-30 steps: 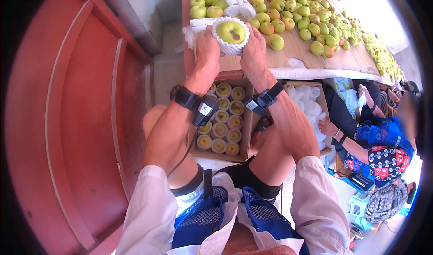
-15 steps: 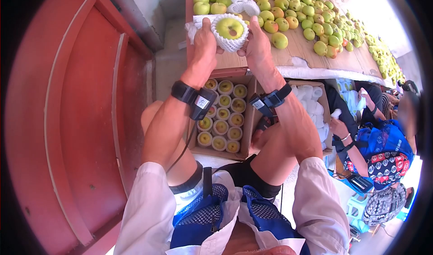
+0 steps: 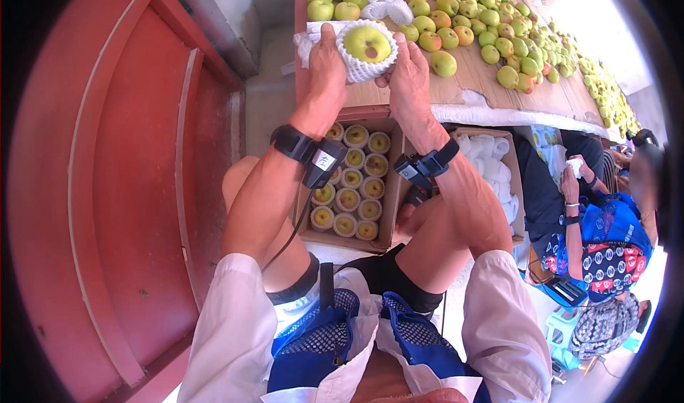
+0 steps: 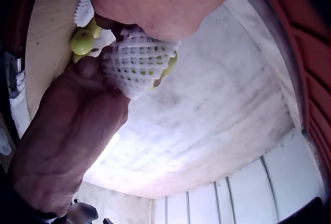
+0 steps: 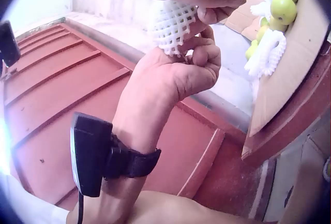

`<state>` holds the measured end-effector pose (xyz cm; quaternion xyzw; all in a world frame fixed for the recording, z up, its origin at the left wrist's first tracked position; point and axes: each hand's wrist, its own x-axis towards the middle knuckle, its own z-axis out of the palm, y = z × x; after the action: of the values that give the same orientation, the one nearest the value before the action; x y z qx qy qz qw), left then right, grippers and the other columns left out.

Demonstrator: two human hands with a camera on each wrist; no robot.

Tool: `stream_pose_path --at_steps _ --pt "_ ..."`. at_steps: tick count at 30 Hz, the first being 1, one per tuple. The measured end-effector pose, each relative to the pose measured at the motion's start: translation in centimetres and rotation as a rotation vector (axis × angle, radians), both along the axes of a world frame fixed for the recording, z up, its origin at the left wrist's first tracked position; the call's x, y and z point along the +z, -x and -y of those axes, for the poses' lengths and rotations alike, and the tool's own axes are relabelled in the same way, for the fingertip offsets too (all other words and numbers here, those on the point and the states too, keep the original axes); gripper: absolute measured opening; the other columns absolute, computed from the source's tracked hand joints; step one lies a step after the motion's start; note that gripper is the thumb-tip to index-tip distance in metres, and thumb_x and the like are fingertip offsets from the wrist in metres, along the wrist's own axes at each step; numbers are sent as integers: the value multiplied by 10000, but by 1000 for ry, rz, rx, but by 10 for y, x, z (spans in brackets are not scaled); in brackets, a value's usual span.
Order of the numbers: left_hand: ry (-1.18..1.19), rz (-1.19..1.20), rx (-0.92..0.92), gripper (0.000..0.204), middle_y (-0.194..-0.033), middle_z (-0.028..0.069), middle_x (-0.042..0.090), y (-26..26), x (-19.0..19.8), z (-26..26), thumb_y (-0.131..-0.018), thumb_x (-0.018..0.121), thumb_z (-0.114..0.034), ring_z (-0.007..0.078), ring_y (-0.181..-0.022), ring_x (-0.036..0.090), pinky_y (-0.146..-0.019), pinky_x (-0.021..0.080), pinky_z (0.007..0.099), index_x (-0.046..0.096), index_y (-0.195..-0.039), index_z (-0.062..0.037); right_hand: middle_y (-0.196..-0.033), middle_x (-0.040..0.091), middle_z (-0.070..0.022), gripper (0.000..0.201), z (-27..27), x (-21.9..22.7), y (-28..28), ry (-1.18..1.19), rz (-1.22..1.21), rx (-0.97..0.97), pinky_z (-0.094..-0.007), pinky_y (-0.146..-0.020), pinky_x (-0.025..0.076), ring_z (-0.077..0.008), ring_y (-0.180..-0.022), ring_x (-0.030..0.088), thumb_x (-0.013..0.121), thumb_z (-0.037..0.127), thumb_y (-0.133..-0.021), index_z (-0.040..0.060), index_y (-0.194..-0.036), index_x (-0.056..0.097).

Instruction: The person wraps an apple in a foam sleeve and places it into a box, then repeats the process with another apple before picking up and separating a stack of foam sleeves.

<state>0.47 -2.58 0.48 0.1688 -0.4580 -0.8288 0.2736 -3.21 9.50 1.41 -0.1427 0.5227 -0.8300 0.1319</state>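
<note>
A green apple (image 3: 368, 44) with a brown patch sits in a white foam net (image 3: 365, 71), held up in front of the table's near edge. My left hand (image 3: 327, 75) grips the netted apple from the left, thumb upward along the net. From the other side my right hand (image 3: 411, 86) holds it, thumb close to the net's rim. In the left wrist view the foam net (image 4: 137, 63) is stretched round the fruit between both hands. Curled fingers of the left hand (image 5: 199, 71) show under the net in the right wrist view.
Loose apples (image 3: 491, 36) and empty foam nets (image 3: 385, 0) lie on the table (image 3: 456, 82). Below stands a carton (image 3: 388, 221) of netted apples, beside a box of white foam nets (image 3: 491, 161). Another person (image 3: 605, 225) sits at right; a red door (image 3: 142, 225) is left.
The netted apple has shifted slightly right and tilted a little, still between both hands. The person at right has raised their hands together around something white.
</note>
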Motion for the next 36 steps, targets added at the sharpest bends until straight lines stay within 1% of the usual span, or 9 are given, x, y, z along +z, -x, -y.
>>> stream_pose_path --at_steps 9,12,15,21,27,33,34,35,36 --pt "147 150 -212 516 -949 -2 669 -15 12 6 -1031 455 -563 38 -860 590 -591 451 248 619 -1191 -100 -740 556 34 394 -10 5 10 -183 11 -105 -220 -495 387 -51 -611 485 569 455 -1017 69 -962 623" --pt "317 120 -294 533 -968 -21 662 -21 25 -2 -972 545 -598 56 -852 592 -628 447 242 630 -1192 -119 -800 594 25 429 -12 12 9 -186 5 -112 -231 -542 425 -57 -681 534 568 488 -1008 63 -989 624" --pt "164 75 -365 421 -1089 -2 682 -23 24 -2 -948 681 -431 93 -927 626 -687 469 279 603 -1275 -178 -855 617 13 445 -11 3 15 -137 -14 -102 -241 -576 451 -65 -729 562 554 491 -1014 51 -1009 620" --pt "-33 22 -364 473 -1157 16 681 -20 19 0 -934 712 -417 125 -975 656 -758 505 296 590 -1313 -163 -848 607 -4 463 -9 -2 10 -68 -63 -80 -246 -582 459 -80 -724 568 533 485 -1024 29 -1042 613" --pt "176 87 -348 462 -1078 12 704 -24 19 11 -935 699 -455 101 -924 650 -731 483 264 639 -1249 -121 -892 635 -32 445 -15 -9 22 -257 -147 -115 -252 -612 461 -106 -743 589 525 447 -1035 13 -1053 622" --pt "463 142 -389 432 -961 11 723 -32 10 30 -927 684 -416 89 -872 654 -706 467 253 694 -1147 -45 -1163 667 -70 447 -40 3 27 -502 -554 65 -269 -738 478 -150 -986 642 548 431 -1025 22 -1184 635" --pt "401 72 -452 439 -1082 72 662 -45 35 20 -990 631 -375 146 -926 640 -711 482 261 611 -1250 -22 -1202 658 -123 481 -44 8 19 -603 -598 94 -310 -804 502 -217 -1058 649 625 411 -967 42 -1273 593" --pt "455 236 -427 508 -1098 36 659 -53 39 21 -933 697 -418 111 -967 609 -743 463 260 631 -1264 -40 -1330 538 -174 725 -46 12 17 -563 -502 282 -408 -968 487 -289 -1200 566 739 329 -924 10 -1463 374" --pt "494 186 -402 524 -1077 32 654 -63 42 14 -917 710 -436 105 -963 591 -735 453 269 638 -1250 -37 -1307 544 -168 709 -48 10 5 -598 -642 272 -401 -930 502 -269 -1161 570 742 308 -923 -1 -1449 381"
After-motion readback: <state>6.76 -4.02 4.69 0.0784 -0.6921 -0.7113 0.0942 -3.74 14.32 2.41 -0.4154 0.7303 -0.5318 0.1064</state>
